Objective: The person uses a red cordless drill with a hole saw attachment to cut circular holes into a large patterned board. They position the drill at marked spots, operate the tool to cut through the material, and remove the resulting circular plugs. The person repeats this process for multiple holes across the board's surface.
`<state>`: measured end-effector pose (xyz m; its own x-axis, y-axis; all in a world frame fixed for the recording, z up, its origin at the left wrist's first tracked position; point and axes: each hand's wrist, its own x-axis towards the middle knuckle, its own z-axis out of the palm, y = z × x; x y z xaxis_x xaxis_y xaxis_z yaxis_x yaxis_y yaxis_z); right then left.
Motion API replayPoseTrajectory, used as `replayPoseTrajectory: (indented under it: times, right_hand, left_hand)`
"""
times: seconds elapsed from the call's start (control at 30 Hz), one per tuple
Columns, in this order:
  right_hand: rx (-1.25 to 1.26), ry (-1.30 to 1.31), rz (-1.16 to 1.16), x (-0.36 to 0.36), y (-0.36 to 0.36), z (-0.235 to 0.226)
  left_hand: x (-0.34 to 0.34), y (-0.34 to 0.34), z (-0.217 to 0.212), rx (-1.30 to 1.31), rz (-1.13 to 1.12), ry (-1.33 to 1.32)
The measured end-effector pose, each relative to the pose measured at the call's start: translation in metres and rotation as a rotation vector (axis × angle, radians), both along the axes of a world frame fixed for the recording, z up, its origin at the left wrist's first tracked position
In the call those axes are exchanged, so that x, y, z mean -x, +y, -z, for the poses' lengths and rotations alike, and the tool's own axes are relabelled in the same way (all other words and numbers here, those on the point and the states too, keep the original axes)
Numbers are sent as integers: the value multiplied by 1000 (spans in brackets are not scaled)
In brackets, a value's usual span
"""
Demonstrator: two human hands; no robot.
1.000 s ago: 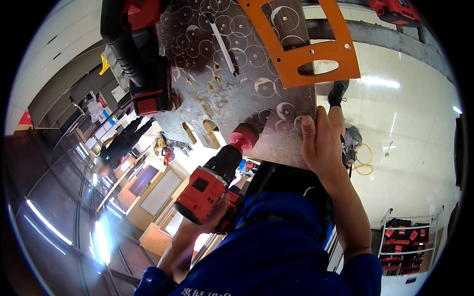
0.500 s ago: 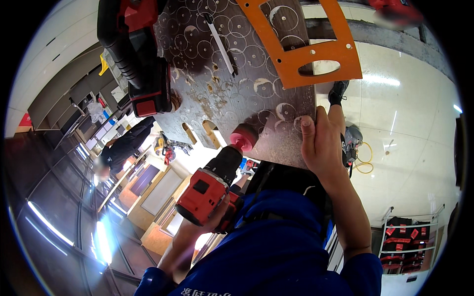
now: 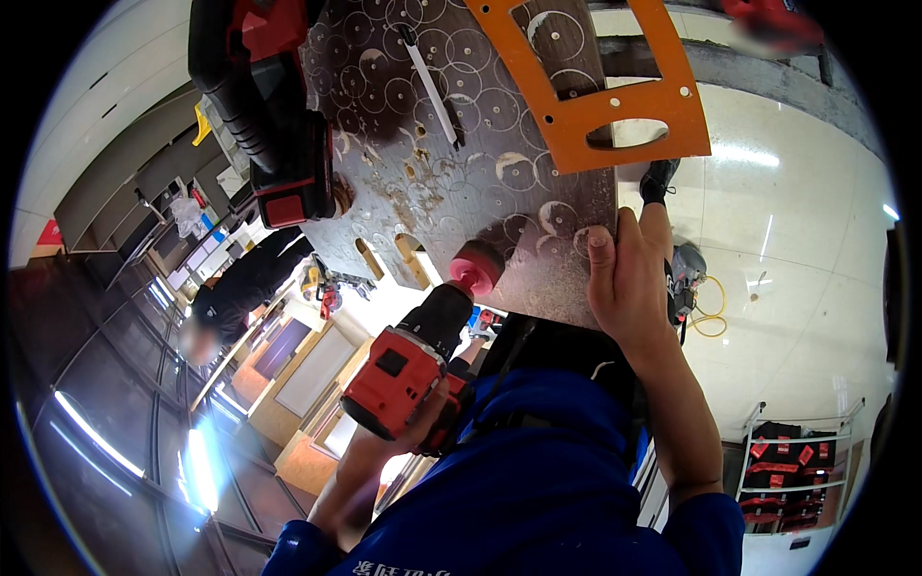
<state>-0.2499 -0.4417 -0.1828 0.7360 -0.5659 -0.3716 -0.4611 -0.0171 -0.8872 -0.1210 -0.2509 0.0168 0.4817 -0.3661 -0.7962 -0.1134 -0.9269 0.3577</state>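
My left hand (image 3: 408, 429) is closed round the handle of a red and black cordless drill (image 3: 396, 370). A red hole saw (image 3: 476, 267) in its chuck meets the face of a dark brown board (image 3: 451, 197), near the board's lower edge. Many circular cuts and shallow holes mark that board. My right hand (image 3: 624, 278) grips the board's right corner, thumb on top and the other fingers out of sight below. Ahead of my right hand, an orange template (image 3: 615, 134) with cut-outs lies over the board's edge. A white and black pen (image 3: 430, 88) rests on the board.
A second red and black power tool (image 3: 279, 125) stands on the board's left side. Two slots (image 3: 411, 257) open in its lower left edge. Beyond, a person in dark clothes (image 3: 245, 298) bends at the left. At lower right stands a rack of red and black cases (image 3: 789, 470).
The board's right side, the orange template and my right hand have shifted very slightly to the right. My left hand and the drill are almost where they were. The person at left has moved slightly.
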Motion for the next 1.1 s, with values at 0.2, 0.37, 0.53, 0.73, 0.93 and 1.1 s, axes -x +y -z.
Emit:
replayPoseTrajectory:
  times: [0.2, 0.37, 0.53, 0.73, 0.93, 1.1]
  right_hand:
    - [-19, 2, 3, -1, 0, -1]
    - [-32, 12, 0, -1, -1, -2]
    - [-36, 5, 0, -1, 0, -1]
    - [-9, -7, 9, -1, -1, -2]
    - [-21, -13, 4, -1, -2, -2]
    - [-57, 8, 8, -1, 0, -2]
  left_hand:
    - [-1, 7, 2, 85, 98, -18]
    - [-2, 3, 0, 15, 26, -8]
    - [-3, -6, -1, 10, 84, -20]
    - [0, 7, 1, 47, 39, 13]
    - [-3, -1, -3, -45, 82, 10]
    - [-2, 8, -1, -35, 95, -16]
